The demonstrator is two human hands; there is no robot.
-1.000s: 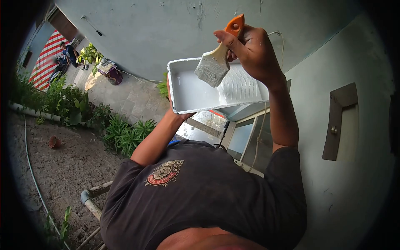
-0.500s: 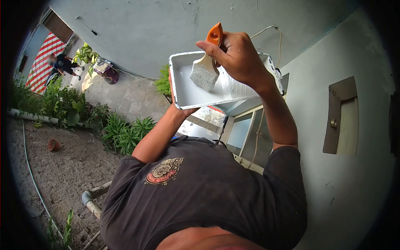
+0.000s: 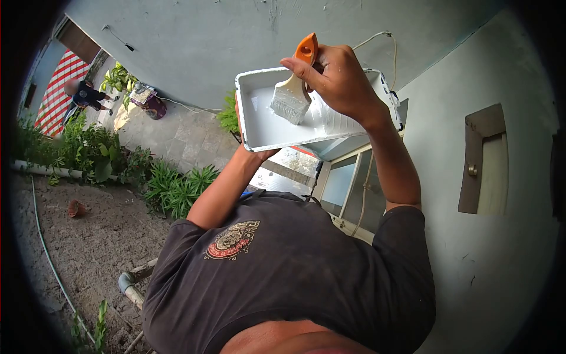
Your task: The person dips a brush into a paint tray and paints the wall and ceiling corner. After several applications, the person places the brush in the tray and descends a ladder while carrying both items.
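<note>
My right hand (image 3: 337, 79) is closed round the orange-tipped handle of a wide paintbrush (image 3: 290, 100). Its bristles, coated in white, point down into a white paint tray (image 3: 313, 141). Wet white paint covers the deep end of the tray, and the ribbed slope lies under my right wrist. From below, my left hand (image 3: 260, 154) grips the tray at its near left side; most of its fingers are hidden behind the tray. Small white specks dot my right hand.
A grey wall (image 3: 218, 47) rises beyond the tray, with another (image 3: 439, 159) on the right holding a small recessed window (image 3: 489, 159). Left are green plants (image 3: 180, 186), bare soil (image 3: 118, 236), a paint-marked bucket (image 3: 152, 106) and a person (image 3: 87, 94) farther off.
The tray has shifted slightly left and up, with its left end tipping a little. The brush stays nearly in place over the paint.
</note>
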